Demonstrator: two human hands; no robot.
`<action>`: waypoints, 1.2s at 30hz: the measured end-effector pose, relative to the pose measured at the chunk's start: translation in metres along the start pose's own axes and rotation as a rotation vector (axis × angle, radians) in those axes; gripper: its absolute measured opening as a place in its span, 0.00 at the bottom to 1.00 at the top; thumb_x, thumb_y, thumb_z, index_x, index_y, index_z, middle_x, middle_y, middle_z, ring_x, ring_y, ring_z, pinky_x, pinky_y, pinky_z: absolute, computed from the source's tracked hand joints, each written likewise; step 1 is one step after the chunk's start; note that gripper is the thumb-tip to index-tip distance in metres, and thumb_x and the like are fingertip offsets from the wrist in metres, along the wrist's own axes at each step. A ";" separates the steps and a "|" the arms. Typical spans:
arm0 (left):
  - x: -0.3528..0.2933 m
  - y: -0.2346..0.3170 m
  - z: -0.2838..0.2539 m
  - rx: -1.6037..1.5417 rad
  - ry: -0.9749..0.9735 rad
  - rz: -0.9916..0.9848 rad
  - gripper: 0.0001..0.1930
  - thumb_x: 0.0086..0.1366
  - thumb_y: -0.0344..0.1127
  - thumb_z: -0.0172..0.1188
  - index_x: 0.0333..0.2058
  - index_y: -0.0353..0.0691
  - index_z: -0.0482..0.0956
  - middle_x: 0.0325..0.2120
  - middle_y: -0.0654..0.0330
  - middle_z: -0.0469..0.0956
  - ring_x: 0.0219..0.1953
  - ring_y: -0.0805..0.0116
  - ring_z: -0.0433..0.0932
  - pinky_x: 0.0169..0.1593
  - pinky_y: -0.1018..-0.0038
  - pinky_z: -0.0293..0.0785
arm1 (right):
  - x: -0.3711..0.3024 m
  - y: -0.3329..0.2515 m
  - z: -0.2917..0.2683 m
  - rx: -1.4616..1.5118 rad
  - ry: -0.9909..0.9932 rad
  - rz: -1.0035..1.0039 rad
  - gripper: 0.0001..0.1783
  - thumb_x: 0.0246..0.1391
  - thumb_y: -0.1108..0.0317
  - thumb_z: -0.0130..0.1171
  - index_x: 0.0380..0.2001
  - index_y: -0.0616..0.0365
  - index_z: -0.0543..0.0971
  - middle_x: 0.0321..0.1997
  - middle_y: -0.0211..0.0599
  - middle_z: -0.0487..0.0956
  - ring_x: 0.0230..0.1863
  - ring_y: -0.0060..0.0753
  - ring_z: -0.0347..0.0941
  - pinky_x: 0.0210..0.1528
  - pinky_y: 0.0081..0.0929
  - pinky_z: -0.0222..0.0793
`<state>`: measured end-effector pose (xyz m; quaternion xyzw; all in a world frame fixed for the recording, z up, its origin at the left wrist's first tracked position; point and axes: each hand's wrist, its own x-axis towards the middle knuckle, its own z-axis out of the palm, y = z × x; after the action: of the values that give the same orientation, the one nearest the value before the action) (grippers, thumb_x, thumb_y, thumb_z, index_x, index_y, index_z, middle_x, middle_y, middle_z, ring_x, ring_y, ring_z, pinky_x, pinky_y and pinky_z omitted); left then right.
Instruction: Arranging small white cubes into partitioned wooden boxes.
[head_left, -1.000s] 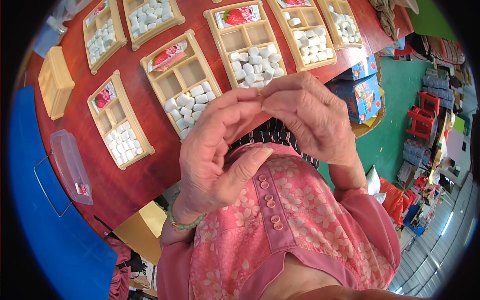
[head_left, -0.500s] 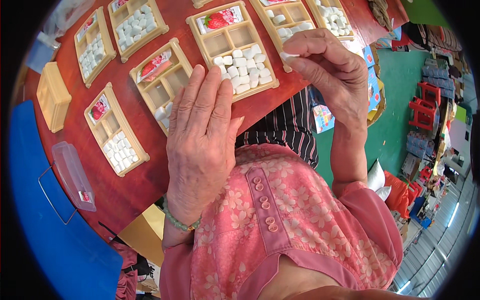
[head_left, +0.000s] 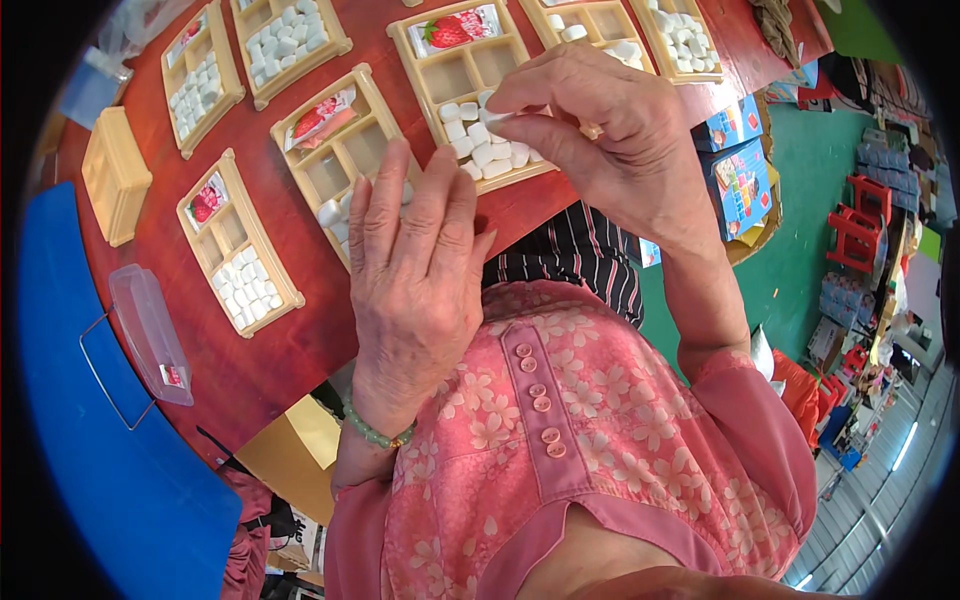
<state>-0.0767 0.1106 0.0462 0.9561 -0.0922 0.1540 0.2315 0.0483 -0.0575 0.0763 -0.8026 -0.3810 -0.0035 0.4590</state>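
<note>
Watching the right grip (head_left: 620,140) at a beige rectangular plastic tray (head_left: 445,82) with moulded compartments; calling it the centre tray. Grip is nearly closed, thumb and finger either side of a small white marshmallow-like piece (head_left: 492,115). Looks pinched, though the fingers hide part of it. It's at the upper part of the centre tray's big lower compartment. Left grip (head_left: 415,290) is flat, fingers extended over the beige compartmented tray (head_left: 325,175) just left of the centre tray. I see nothing held; its underside is hidden from me.

Centre tray status: white packet with a printed red strawberry (head_left: 460,30) is in the top compartment, white pieces (head_left: 482,154) bunched in the lower one, middle pair showing bare bottom. I'd call the packet done, the pieces close to done, the middle pair unfilled.

Tray under the left grip: packet in, pieces partly covered, so I can't rate that fill. Small beige tray (head_left: 225,235) farther left of the centre tray: packet in, pieces in fairly tidy rows, middle pair bare. Beige tray (head_left: 608,22) just right of the centre tray: loose pieces in one middle compartment, more below; I'd log it as unfinished.
</note>
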 end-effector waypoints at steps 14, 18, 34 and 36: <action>-0.002 -0.001 0.006 -0.072 0.026 0.033 0.22 0.56 0.30 0.69 0.51 0.32 0.81 0.60 0.57 0.75 0.67 0.50 0.67 0.70 0.49 0.59 | 0.014 0.005 0.011 -0.338 -0.115 -0.161 0.07 0.49 0.74 0.68 0.33 0.59 0.84 0.36 0.33 0.81 0.41 0.36 0.77 0.49 0.33 0.67; -0.003 -0.001 0.009 -0.095 0.045 0.039 0.22 0.56 0.29 0.69 0.50 0.31 0.81 0.59 0.55 0.75 0.67 0.50 0.68 0.69 0.51 0.61 | 0.012 0.002 0.010 -0.408 -0.118 -0.144 0.08 0.48 0.73 0.69 0.35 0.58 0.85 0.35 0.33 0.80 0.41 0.37 0.75 0.49 0.32 0.64; 0.000 -0.005 0.014 -0.020 0.019 0.051 0.15 0.66 0.35 0.57 0.48 0.34 0.79 0.60 0.53 0.73 0.68 0.52 0.66 0.70 0.54 0.61 | 0.017 0.002 0.013 -0.465 -0.156 -0.153 0.07 0.48 0.73 0.69 0.33 0.57 0.83 0.35 0.33 0.79 0.40 0.38 0.75 0.48 0.32 0.65; 0.000 -0.005 0.015 0.013 0.020 0.055 0.14 0.67 0.35 0.56 0.47 0.35 0.79 0.61 0.53 0.73 0.68 0.51 0.66 0.70 0.54 0.61 | 0.017 0.002 0.014 -0.461 -0.156 -0.130 0.08 0.48 0.72 0.69 0.33 0.58 0.84 0.36 0.33 0.79 0.40 0.38 0.75 0.49 0.34 0.65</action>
<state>-0.0715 0.1080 0.0316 0.9531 -0.1152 0.1706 0.2221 0.0565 -0.0379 0.0729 -0.8578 -0.4551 -0.0577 0.2318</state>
